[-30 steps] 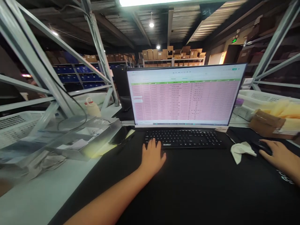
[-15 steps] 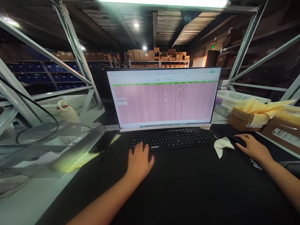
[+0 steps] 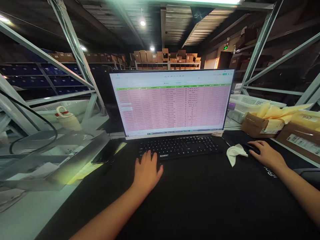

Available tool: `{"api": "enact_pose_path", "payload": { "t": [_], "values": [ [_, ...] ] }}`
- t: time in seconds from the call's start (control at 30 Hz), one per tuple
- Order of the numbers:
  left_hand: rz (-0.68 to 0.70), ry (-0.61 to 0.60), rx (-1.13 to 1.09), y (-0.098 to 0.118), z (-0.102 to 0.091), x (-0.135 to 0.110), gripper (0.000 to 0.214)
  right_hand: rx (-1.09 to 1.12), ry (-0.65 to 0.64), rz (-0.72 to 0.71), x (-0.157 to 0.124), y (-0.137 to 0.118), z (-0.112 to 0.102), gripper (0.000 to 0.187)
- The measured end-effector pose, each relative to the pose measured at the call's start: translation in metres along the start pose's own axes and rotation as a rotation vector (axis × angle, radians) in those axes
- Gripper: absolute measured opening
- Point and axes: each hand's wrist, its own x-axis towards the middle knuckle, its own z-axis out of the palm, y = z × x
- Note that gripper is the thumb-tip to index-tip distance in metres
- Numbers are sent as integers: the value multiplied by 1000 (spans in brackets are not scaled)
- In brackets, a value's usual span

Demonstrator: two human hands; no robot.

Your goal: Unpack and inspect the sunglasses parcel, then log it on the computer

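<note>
My left hand (image 3: 147, 170) lies flat on the black desk mat (image 3: 200, 200), its fingers spread over the left end of the black keyboard (image 3: 178, 146). My right hand (image 3: 266, 155) is cupped over a dark computer mouse (image 3: 250, 147) at the right of the mat. Behind the keyboard stands a wide monitor (image 3: 172, 101) with a pink table under a green header row. A crumpled white tissue (image 3: 234, 152) lies between the keyboard and the mouse.
A clear plastic tray (image 3: 57, 156) with papers, a black phone (image 3: 105, 154) and a white bottle (image 3: 65, 119) are at the left. Brown parcels with yellow padded mailers (image 3: 282, 123) and a white basket (image 3: 246, 104) sit at the right. Grey metal rack struts frame both sides.
The view has swung from the left tray toward the monitor, so the right forearm now shows. Both hands stay on the keyboard and mouse.
</note>
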Motion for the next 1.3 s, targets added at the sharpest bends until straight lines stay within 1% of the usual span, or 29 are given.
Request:
{"api": "enact_pose_path", "payload": {
  "t": [0.23, 0.4, 0.57, 0.67, 0.8, 0.93, 1.13, 1.3],
  "values": [
    [11, 24, -4, -1, 3, 0, 55, -6, 39, -20, 3, 6, 7, 58],
    [14, 43, 0, -2, 6, 0, 54, -8, 38, -24, 3, 4, 6, 58],
    [21, 54, 2, -2, 8, 1, 55, 4, 45, -37, 2, -1, 1, 57],
    [21, 56, -1, -2, 9, 2, 54, 10, 16, -40, 0, -5, -6, 57],
    [15, 51, -3, -2, 8, 1, 55, 0, -14, -7, -3, -11, -12, 59],
    [14, 44, -1, -1, 6, 1, 54, -14, 9, 5, -3, -9, -7, 58],
    [20, 52, 1, -1, 7, 1, 53, -14, 39, -34, 2, 1, 4, 60],
    [22, 56, 8, -2, 9, 0, 54, -21, 19, -17, 0, -2, 0, 59]
  ]
}}
